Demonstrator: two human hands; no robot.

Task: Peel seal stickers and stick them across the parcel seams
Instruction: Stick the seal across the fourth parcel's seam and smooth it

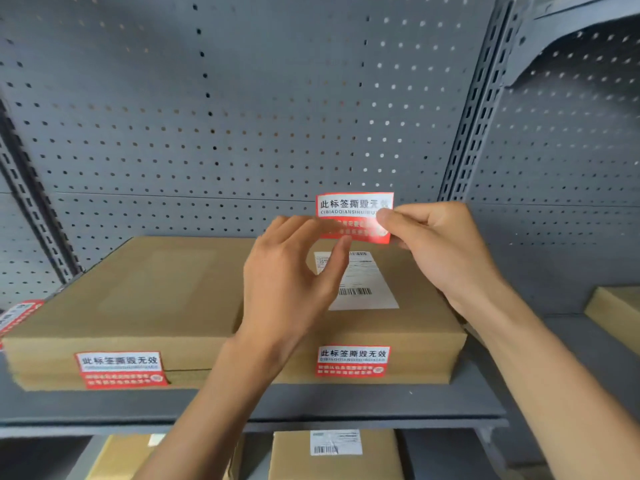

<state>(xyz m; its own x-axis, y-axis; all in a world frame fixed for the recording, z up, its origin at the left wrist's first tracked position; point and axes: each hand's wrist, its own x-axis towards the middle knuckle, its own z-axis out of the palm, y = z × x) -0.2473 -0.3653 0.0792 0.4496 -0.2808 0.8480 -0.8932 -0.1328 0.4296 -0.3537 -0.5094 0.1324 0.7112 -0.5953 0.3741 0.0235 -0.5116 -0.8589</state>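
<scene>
We pinch the red-and-white rectangular seal sticker [354,216] between both hands, right hand [440,251] and left hand [294,271], its long axis level, above the flat brown cardboard parcel [173,299] at the grey metal shelf's [381,400] front edge.

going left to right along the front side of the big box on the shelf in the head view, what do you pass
left seal sticker → left forearm crossing in front → right seal sticker → right corner of the box
</scene>
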